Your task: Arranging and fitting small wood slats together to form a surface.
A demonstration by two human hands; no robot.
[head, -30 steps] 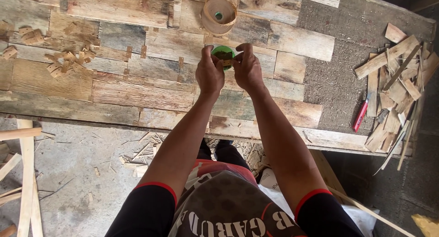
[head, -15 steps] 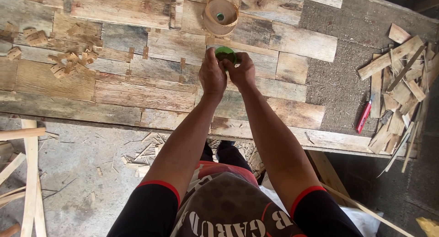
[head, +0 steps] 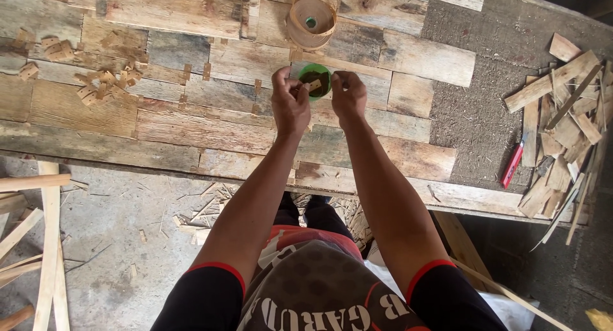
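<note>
Rough, weathered planks form the tabletop (head: 191, 123), strewn with small wood chips. Left hand (head: 290, 104) and right hand (head: 348, 95) each pinch one round green cup (head: 316, 81), both grips closed on its rim; one tan tape roll (head: 311, 21) stands beyond.

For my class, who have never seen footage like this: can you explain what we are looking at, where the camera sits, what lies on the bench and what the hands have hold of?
The camera is worn on a person's head and looks straight down, so both arms reach away from the viewer. There is no machine, only bare hands. The left hand and the right hand meet around a small green container, with a little wood piece between the fingers. They work over a workbench covered in rough planks. On it lie a roll of wood strip, small wood blocks, a red cutter and a pile of offcuts at the right.
</note>
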